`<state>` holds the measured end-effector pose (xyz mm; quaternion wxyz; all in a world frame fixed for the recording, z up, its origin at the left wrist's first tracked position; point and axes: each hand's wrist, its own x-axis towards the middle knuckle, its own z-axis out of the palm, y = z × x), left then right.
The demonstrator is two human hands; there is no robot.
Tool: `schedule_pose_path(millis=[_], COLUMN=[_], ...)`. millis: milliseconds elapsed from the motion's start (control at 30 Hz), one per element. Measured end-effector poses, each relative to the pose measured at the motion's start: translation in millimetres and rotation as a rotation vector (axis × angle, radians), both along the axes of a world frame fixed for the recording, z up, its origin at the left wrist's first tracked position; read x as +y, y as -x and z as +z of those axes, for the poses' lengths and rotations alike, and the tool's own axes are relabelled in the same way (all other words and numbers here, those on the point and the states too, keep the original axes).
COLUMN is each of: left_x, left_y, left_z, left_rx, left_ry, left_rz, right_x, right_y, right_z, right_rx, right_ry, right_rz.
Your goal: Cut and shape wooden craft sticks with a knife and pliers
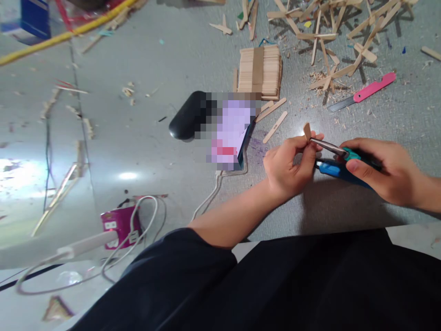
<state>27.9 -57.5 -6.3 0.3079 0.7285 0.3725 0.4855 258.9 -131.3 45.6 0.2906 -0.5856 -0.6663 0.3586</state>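
Observation:
Between the fingertips of my left hand [289, 163] stands a short piece of wooden craft stick [307, 130], its lower end hidden by the fingers. My right hand [382, 168] is closed round needle-nose pliers [329, 146] with teal and black handles. The pliers' tips meet the stick piece right at my left fingers; whether the jaws pinch it I cannot tell. Under my right hand lies a blue tool [330, 168], partly covered. Two loose craft sticks [275, 127] rest just beyond my left hand. A pink-handled craft knife [375, 87] lies farther off at the right.
A banded bundle of craft sticks [258, 71] stands behind a blurred phone-like device [236, 131] and a black case [189, 115]. Star-shaped stick assemblies [330, 37] spread across the far right. A purple power adapter [120, 225] with white cables sits at the lower left.

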Motion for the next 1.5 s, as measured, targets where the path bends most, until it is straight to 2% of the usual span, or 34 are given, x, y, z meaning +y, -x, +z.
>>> schedule_pose_path(millis=[100,233,400,533,667,833,1000,1167,1367,1500], left_x=[-0.1,-0.5,-0.5,0.0,-1.1,2.3,10.8,12.9,15.4,17.7], left_y=[0.9,0.4,0.3,0.5,-1.8,-5.2,-3.9,-0.7,-1.3,-2.0], left_z=[-2.6,-5.0,-10.5,-11.4,-1.7,7.1,1.9,-1.2,2.8,4.8], left_rx=[-0.034,-0.006,0.005,-0.081,-0.226,-0.369,-0.440,-0.486,-0.617,-0.693], left_ry=[-0.038,-0.139,-0.118,0.038,0.369,0.642,0.889,0.978,1.068,1.136], left_rz=[-0.016,0.039,0.061,0.000,-0.094,-0.122,-0.321,-0.435,-0.554,-0.655], right_x=[-2.2,-3.6,-3.4,0.4,10.2,20.7,20.9,20.5,19.4,20.9], right_y=[2.0,2.0,-1.4,-5.9,-13.3,-20.1,-21.1,-20.6,-23.2,-25.4], right_z=[-3.9,-4.6,-6.6,-12.2,-17.7,-19.9,-22.2,-23.0,-21.5,-26.7], right_rx=[-0.050,-0.143,-0.131,-0.195,-0.322,-0.343,-0.300,-0.254,-0.279,-0.309], right_ry=[-0.093,-0.198,-0.188,-0.241,-0.350,-0.305,-0.315,-0.354,-0.320,-0.408], right_rz=[0.021,0.033,0.075,0.084,0.023,-0.020,-0.006,0.029,0.060,0.071])
